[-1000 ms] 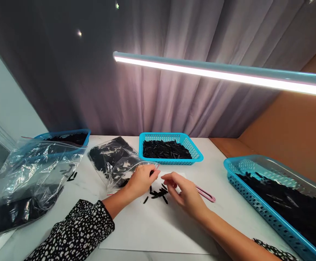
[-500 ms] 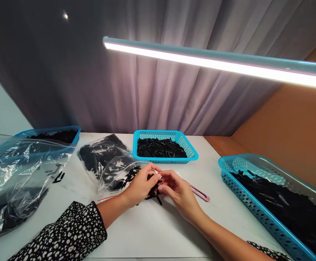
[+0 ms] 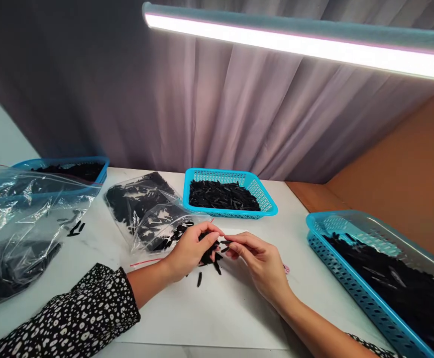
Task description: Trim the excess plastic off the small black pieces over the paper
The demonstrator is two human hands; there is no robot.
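My left hand (image 3: 187, 251) is curled around a bunch of small black strips (image 3: 206, 257), some of which poke out below its fingers. Thumb and fingers of my right hand (image 3: 262, 263) pinch one thin black strip (image 3: 225, 242) beside that bunch. What the strips are made of I cannot tell. A clear zip bag (image 3: 137, 226) of the same strips lies open just behind my left hand, strips spilling at its mouth. One loose strip (image 3: 199, 279) rests on the white sheet (image 3: 202, 318) below the hands.
A blue basket (image 3: 232, 213) of black strips stands at the back. Another long blue basket (image 3: 355, 278) is on the right, and a third (image 3: 105, 174) is at the back left. A large clear bag (image 3: 26, 219) covers the left side. A lamp (image 3: 295, 42) hangs above.
My right hand has drawn slightly away from the left and now shows a strip between its fingertips. A loose strip now lies on the sheet. The view has tilted down slightly.
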